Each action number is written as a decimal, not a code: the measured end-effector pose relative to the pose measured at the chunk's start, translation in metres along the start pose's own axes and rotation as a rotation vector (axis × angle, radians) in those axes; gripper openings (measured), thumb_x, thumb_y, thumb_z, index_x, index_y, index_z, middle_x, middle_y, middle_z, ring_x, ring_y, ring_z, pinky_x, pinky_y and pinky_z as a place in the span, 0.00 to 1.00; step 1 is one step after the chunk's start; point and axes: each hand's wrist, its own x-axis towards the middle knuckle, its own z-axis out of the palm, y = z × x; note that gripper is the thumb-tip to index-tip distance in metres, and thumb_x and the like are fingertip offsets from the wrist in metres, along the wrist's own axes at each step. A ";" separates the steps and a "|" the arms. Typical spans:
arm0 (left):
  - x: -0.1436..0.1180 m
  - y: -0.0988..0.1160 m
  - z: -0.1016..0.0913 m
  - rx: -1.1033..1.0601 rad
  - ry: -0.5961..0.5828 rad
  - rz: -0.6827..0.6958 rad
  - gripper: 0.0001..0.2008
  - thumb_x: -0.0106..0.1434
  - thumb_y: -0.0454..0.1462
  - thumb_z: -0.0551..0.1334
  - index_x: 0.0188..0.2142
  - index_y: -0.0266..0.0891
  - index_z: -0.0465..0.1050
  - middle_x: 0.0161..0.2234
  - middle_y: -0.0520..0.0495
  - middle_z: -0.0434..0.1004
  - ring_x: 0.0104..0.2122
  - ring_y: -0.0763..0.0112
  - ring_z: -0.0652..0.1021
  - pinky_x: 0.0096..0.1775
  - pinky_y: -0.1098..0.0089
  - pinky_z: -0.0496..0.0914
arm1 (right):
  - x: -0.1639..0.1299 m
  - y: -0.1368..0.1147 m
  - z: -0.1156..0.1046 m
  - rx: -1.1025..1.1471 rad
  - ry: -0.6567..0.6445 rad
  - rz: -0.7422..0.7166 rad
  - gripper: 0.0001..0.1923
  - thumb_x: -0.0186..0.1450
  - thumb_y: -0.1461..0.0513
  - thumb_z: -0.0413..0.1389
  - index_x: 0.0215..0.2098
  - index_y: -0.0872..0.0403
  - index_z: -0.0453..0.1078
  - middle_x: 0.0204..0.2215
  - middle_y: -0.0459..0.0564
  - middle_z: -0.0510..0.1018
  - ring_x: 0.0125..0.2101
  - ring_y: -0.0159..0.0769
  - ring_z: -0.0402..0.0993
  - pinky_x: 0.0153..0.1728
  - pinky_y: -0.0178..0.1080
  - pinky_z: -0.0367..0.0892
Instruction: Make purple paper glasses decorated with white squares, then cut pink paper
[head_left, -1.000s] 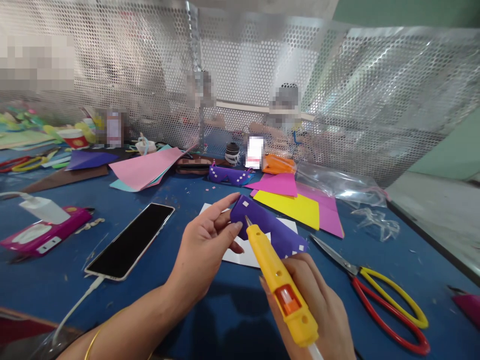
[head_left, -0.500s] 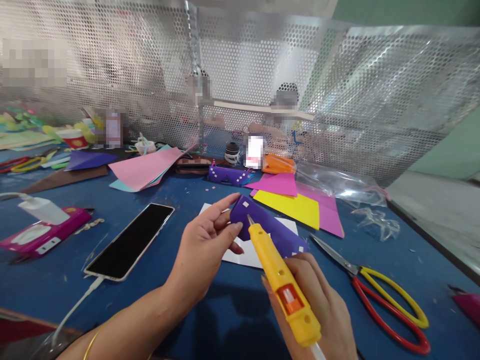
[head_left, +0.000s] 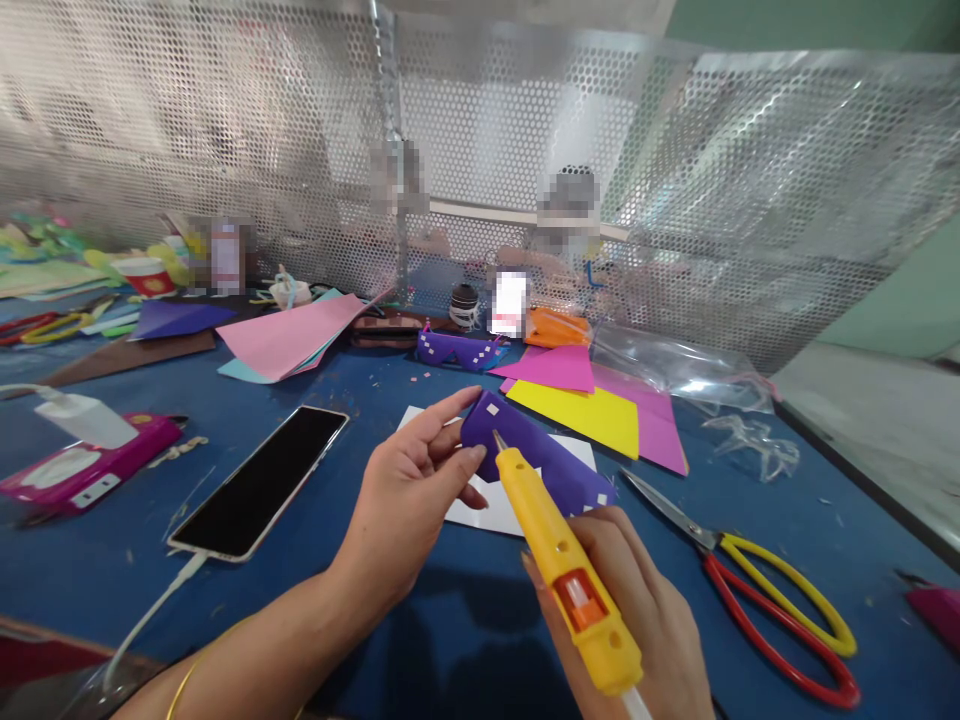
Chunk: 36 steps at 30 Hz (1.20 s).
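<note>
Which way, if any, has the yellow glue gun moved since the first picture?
Yes, but only slightly: the body of the yellow glue gun has shifted a little toward the scissors, which lie where they lay before.

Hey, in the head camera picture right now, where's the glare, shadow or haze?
In the head view, the upright screen is blown out to white; the clear plastic bag glints; shadows darken the near part of the blue table; what's behind the perforated partition looks hazy; the yellow glue gun looks fairly sharp.
</note>
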 end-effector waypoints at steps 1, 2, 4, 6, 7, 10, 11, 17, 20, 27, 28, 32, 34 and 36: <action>0.000 0.000 0.000 0.000 -0.003 0.001 0.24 0.59 0.34 0.68 0.56 0.45 0.72 0.38 0.51 0.83 0.29 0.76 0.76 0.24 0.80 0.74 | 0.000 0.000 0.000 -0.002 -0.001 -0.002 0.09 0.72 0.55 0.48 0.37 0.50 0.63 0.26 0.44 0.70 0.19 0.30 0.71 0.13 0.31 0.61; 0.000 0.000 -0.001 0.000 -0.005 0.002 0.24 0.59 0.34 0.68 0.56 0.45 0.72 0.38 0.51 0.83 0.29 0.76 0.76 0.24 0.80 0.74 | 0.001 -0.001 0.000 -0.002 0.000 -0.002 0.09 0.72 0.55 0.48 0.37 0.50 0.63 0.26 0.44 0.70 0.18 0.30 0.71 0.13 0.31 0.61; -0.001 0.000 -0.001 0.001 -0.006 0.003 0.24 0.60 0.34 0.68 0.56 0.45 0.72 0.38 0.51 0.83 0.29 0.76 0.76 0.24 0.80 0.74 | 0.001 -0.001 -0.001 0.000 -0.002 0.003 0.09 0.72 0.55 0.48 0.37 0.50 0.63 0.26 0.44 0.71 0.18 0.30 0.71 0.12 0.31 0.61; -0.001 0.000 -0.001 0.002 -0.008 0.003 0.24 0.60 0.34 0.68 0.56 0.45 0.72 0.38 0.51 0.84 0.29 0.75 0.76 0.24 0.79 0.74 | 0.001 -0.001 -0.001 0.002 -0.007 0.011 0.09 0.72 0.54 0.48 0.37 0.50 0.63 0.26 0.44 0.71 0.19 0.30 0.71 0.13 0.31 0.61; -0.001 0.000 -0.002 0.002 -0.008 0.004 0.24 0.60 0.34 0.68 0.56 0.45 0.72 0.39 0.51 0.84 0.29 0.75 0.76 0.24 0.79 0.74 | 0.000 -0.001 -0.001 0.002 -0.011 0.015 0.09 0.72 0.54 0.48 0.37 0.50 0.63 0.26 0.44 0.71 0.19 0.30 0.72 0.13 0.31 0.61; -0.001 0.001 -0.001 0.001 -0.008 0.005 0.24 0.59 0.34 0.68 0.56 0.45 0.72 0.39 0.50 0.84 0.30 0.75 0.77 0.24 0.79 0.74 | -0.001 0.000 -0.001 0.009 -0.017 0.026 0.10 0.72 0.54 0.48 0.37 0.49 0.64 0.26 0.43 0.71 0.19 0.30 0.72 0.13 0.31 0.62; -0.001 0.000 -0.001 0.003 -0.008 0.006 0.24 0.59 0.34 0.68 0.56 0.45 0.72 0.39 0.50 0.84 0.30 0.75 0.76 0.24 0.80 0.74 | -0.001 0.000 0.000 0.012 -0.016 0.027 0.09 0.72 0.54 0.49 0.37 0.50 0.64 0.26 0.43 0.70 0.19 0.30 0.71 0.14 0.31 0.62; 0.000 0.000 0.000 0.008 -0.004 0.010 0.24 0.59 0.35 0.68 0.56 0.44 0.72 0.40 0.49 0.84 0.31 0.74 0.77 0.24 0.79 0.73 | -0.002 -0.002 0.000 0.012 -0.007 0.030 0.11 0.72 0.53 0.48 0.37 0.50 0.64 0.26 0.44 0.71 0.18 0.29 0.71 0.13 0.31 0.61; 0.000 0.000 -0.001 0.011 0.002 0.013 0.24 0.60 0.35 0.68 0.56 0.45 0.72 0.40 0.50 0.84 0.31 0.74 0.77 0.24 0.80 0.73 | -0.002 -0.003 0.000 0.005 -0.012 0.046 0.11 0.72 0.53 0.48 0.37 0.50 0.63 0.26 0.44 0.71 0.18 0.29 0.71 0.14 0.30 0.62; -0.001 0.001 -0.001 0.008 0.006 0.003 0.24 0.60 0.35 0.68 0.56 0.45 0.72 0.40 0.50 0.84 0.31 0.74 0.77 0.24 0.80 0.73 | -0.002 0.000 0.000 -0.003 -0.018 0.029 0.11 0.72 0.53 0.48 0.36 0.50 0.63 0.25 0.43 0.70 0.17 0.29 0.70 0.14 0.31 0.61; -0.001 0.001 -0.001 0.008 0.004 0.001 0.24 0.60 0.35 0.68 0.56 0.45 0.72 0.40 0.50 0.84 0.30 0.75 0.77 0.24 0.80 0.73 | -0.002 0.000 0.001 0.002 -0.015 0.029 0.11 0.72 0.53 0.48 0.36 0.50 0.64 0.25 0.43 0.70 0.18 0.29 0.70 0.13 0.31 0.61; 0.000 0.001 0.000 0.006 -0.005 -0.002 0.24 0.59 0.35 0.68 0.56 0.44 0.72 0.39 0.50 0.84 0.29 0.75 0.76 0.24 0.79 0.73 | -0.002 -0.001 0.001 0.010 -0.012 0.038 0.11 0.72 0.53 0.48 0.37 0.51 0.64 0.25 0.43 0.71 0.18 0.29 0.69 0.13 0.31 0.60; 0.000 0.001 0.000 0.008 -0.007 -0.001 0.24 0.59 0.35 0.68 0.56 0.44 0.72 0.39 0.50 0.84 0.29 0.75 0.76 0.24 0.79 0.73 | -0.002 -0.001 0.001 0.010 -0.007 0.039 0.11 0.72 0.53 0.48 0.37 0.50 0.64 0.26 0.43 0.71 0.17 0.29 0.69 0.13 0.31 0.60; -0.001 0.002 -0.001 0.009 -0.005 -0.002 0.25 0.59 0.35 0.68 0.56 0.44 0.72 0.40 0.49 0.84 0.29 0.75 0.76 0.24 0.79 0.73 | -0.002 -0.001 0.001 0.010 -0.001 0.040 0.11 0.72 0.53 0.48 0.37 0.50 0.64 0.26 0.43 0.71 0.17 0.28 0.69 0.13 0.31 0.60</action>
